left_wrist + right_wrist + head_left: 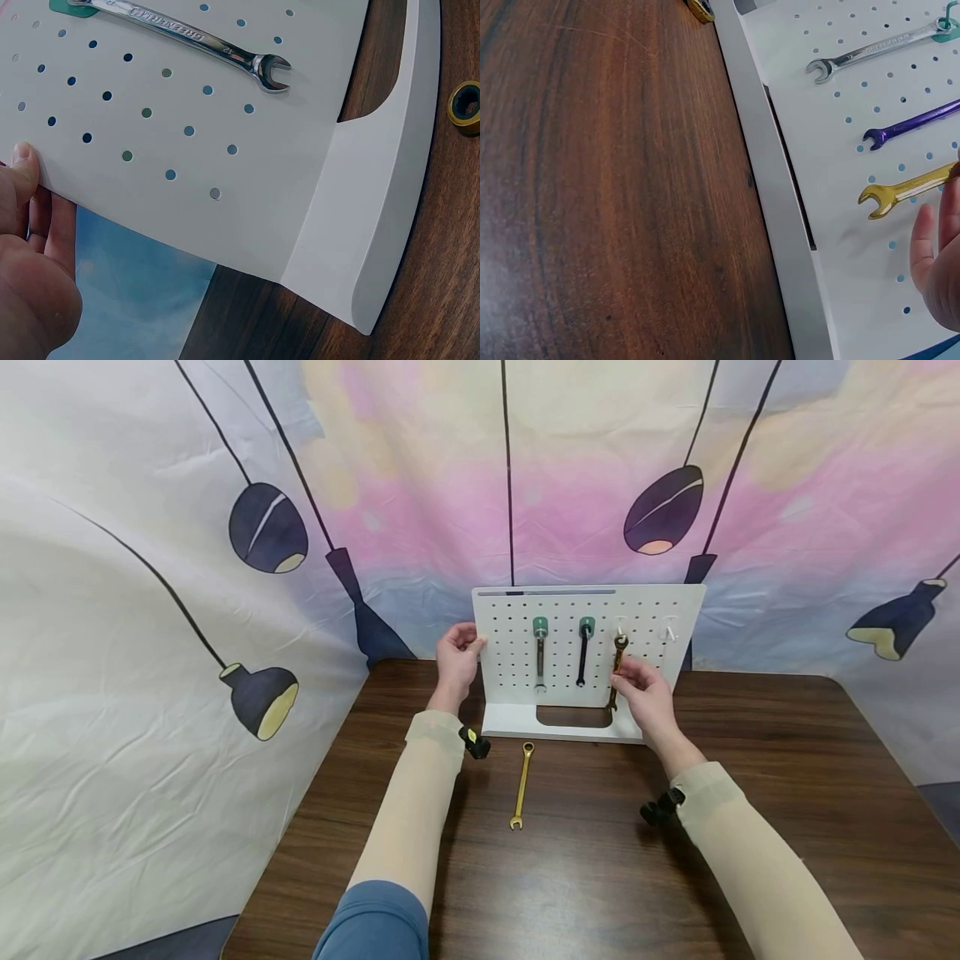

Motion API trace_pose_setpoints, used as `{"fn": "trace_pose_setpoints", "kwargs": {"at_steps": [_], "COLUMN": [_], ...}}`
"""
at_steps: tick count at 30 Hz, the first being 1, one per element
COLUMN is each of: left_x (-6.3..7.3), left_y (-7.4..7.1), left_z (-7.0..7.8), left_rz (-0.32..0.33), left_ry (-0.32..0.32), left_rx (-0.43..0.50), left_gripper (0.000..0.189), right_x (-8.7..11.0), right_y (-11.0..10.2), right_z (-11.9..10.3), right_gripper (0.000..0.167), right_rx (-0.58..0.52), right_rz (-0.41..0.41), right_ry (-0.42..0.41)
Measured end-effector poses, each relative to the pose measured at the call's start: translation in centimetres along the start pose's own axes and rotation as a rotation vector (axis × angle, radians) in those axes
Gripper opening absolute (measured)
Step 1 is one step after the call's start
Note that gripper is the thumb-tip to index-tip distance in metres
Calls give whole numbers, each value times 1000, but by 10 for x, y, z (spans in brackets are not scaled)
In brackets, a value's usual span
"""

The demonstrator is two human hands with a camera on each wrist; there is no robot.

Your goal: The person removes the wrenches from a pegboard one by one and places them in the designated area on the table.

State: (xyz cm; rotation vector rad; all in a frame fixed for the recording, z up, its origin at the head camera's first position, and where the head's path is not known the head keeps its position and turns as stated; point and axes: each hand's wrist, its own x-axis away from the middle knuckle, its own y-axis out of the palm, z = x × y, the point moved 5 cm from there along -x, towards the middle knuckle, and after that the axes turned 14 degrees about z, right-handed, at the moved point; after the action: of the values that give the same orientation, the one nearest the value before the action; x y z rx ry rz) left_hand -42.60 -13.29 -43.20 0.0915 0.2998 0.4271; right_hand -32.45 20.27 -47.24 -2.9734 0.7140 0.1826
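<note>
A painted backdrop (450,485) of hanging lamps rises behind the dark wood table (810,760), where a white pegboard (502,681) faces you. Your left hand (457,660) grips the board's edge at nine o'clock, thumb in front, most likely to steady it. At four o'clock on the board, the thumb and fingers of your right hand (648,699) pinch a gold wrench (915,187) partway along its shank; that grip probably leaves the ring end free beside the clear hook (621,627), though you can't be sure from here whether it is seated. Towards nine o'clock from it, a purple wrench (915,124) and a silver wrench (540,656) hang by their ring ends, open jaws at six. A loose wrench (522,785), also gold, lies on the table at seven o'clock from the board, its ring pointing to twelve. The head view makes the purple one look nearly black; the right wrist view gives its colour but cuts off your pinch at three o'clock. The left wrist view best shows your thumb pressing the board's face and the lettering on the silver shank.
</note>
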Motion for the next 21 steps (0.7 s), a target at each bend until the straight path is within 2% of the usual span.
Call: {"fn": "trace_pose_setpoints", "kwargs": {"at_steps": [10, 14, 16, 21], "left_x": [-1, -1, -1, 2], "left_y": [1, 0, 0, 0], "left_z": [0, 0, 0, 0], "left_rz": [-2, -3, -1, 5], "left_ry": [1, 2, 2, -9], "left_rx": [-3, -9, -14, -23], "left_gripper": [18, 19, 19, 19], "right_x": [11, 13, 10, 18], "right_y": [-3, -4, -5, -8], "right_z": [-9, -7, 1, 0], "right_gripper": [43, 46, 47, 49], "right_rx": [-19, -46, -55, -47], "right_rz": [-36, -60, -57, -49], "right_ry": [15, 15, 12, -7]}}
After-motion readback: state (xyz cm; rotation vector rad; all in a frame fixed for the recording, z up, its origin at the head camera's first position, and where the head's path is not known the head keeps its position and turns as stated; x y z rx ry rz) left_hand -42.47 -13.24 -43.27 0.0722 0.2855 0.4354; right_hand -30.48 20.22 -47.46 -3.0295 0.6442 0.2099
